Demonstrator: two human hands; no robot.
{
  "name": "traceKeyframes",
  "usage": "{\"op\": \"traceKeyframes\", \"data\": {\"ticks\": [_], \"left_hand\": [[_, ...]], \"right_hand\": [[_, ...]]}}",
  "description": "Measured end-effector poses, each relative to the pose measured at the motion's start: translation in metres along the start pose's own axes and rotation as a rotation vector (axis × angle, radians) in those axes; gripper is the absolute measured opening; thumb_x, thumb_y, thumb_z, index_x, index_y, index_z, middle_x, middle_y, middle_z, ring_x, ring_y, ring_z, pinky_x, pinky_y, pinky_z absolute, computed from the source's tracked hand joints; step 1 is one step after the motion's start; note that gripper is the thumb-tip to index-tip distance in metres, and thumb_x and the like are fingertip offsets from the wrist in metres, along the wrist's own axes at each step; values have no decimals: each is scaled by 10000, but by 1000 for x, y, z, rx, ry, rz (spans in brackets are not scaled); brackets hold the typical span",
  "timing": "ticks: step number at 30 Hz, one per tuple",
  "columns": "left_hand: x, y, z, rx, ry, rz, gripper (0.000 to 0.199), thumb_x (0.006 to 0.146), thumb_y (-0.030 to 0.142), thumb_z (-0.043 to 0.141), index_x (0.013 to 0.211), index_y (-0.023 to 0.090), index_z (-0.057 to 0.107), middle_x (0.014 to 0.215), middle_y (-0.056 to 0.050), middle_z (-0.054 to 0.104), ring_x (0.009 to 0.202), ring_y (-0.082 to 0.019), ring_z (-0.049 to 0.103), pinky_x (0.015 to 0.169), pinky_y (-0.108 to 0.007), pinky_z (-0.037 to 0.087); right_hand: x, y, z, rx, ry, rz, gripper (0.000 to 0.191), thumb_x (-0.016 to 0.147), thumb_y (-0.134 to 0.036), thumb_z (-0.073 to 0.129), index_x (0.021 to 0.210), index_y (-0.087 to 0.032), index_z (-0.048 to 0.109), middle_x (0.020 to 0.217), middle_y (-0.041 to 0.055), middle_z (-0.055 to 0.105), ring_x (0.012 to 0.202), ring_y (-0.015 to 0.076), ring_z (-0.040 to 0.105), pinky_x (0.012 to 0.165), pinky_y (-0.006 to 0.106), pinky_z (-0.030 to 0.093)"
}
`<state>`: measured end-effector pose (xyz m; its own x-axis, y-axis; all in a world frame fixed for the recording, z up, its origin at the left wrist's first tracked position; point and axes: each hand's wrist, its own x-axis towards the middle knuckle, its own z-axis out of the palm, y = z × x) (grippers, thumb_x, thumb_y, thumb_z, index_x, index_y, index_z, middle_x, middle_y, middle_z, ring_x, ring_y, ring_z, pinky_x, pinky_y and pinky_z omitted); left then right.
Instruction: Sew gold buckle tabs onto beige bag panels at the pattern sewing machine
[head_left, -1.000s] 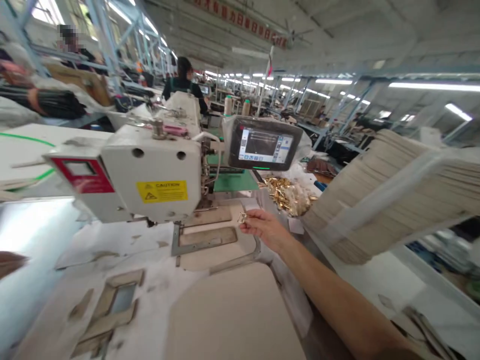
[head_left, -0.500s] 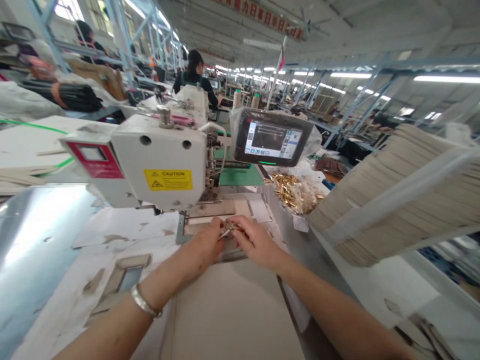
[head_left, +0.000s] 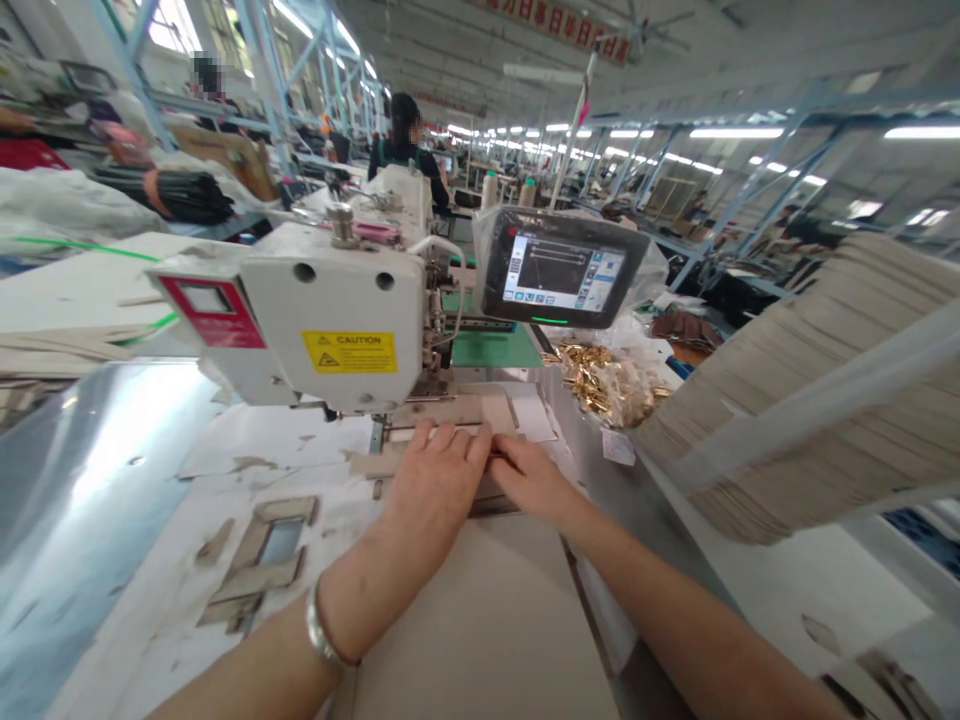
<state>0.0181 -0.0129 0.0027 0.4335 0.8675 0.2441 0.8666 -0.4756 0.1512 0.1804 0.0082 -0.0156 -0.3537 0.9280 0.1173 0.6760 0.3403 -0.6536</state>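
My left hand [head_left: 435,482] lies flat with its fingers slightly apart on a beige strip [head_left: 379,462] under the sewing machine head [head_left: 337,325]. My right hand [head_left: 529,478] rests beside it, fingertips close to the left hand, on the same work area. A metal clamp frame [head_left: 450,410] sits just behind both hands. The small brass buckle seen earlier does not show, and my hands may cover it. A silver bangle [head_left: 321,632] circles my left wrist.
A touch screen [head_left: 562,268] in plastic film hangs right of the machine. Behind it lies a clear bag of brass buckles [head_left: 607,385]. A tall stack of beige cut pieces [head_left: 802,390] leans at right. A co-worker [head_left: 405,150] sits beyond the machine.
My right hand held a small brass buckle alone, then both hands pinched it together. Now both hands lie flat at the machine's plate, and the buckle no longer shows.
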Motion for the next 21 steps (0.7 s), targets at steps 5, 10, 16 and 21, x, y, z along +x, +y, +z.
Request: {"op": "traceKeyframes", "data": {"ticks": [5, 10, 16, 21], "left_hand": [[-15, -10, 24, 110, -25, 12, 521, 916, 215, 455, 1423, 104, 415, 1425, -159, 528, 1326, -305, 471, 1138, -508, 323], [-14, -31, 40, 35, -101, -31, 622, 945, 446, 418, 1463, 107, 353, 1535, -139, 379, 1431, -300, 327, 1159, -510, 299], [-4, -50, 38, 69, -52, 17, 583, 959, 441, 390, 1438, 109, 401, 1529, -141, 380, 1426, -281, 342, 1166, -497, 293], [0, -57, 38, 63, -56, 21, 608, 953, 471, 391, 1433, 98, 407, 1523, -139, 390, 1423, -269, 349, 1167, -471, 299]], "right_hand": [[21, 28, -11, 136, -54, 145, 252, 794, -397, 616, 692, -166, 603, 579, -42, 491, 572, 110, 432, 545, 226, 311], [45, 40, -14, 151, -60, 215, 387, 760, -543, 633, 674, -166, 607, 517, -63, 400, 525, 98, 367, 508, 219, 264], [67, 38, -8, 119, -38, 313, 345, 774, -499, 615, 661, -176, 577, 489, -66, 389, 496, 94, 372, 496, 212, 266], [69, 37, -1, 109, -45, 304, 355, 768, -511, 608, 648, -181, 555, 489, -69, 379, 492, 93, 360, 482, 212, 253]]}}
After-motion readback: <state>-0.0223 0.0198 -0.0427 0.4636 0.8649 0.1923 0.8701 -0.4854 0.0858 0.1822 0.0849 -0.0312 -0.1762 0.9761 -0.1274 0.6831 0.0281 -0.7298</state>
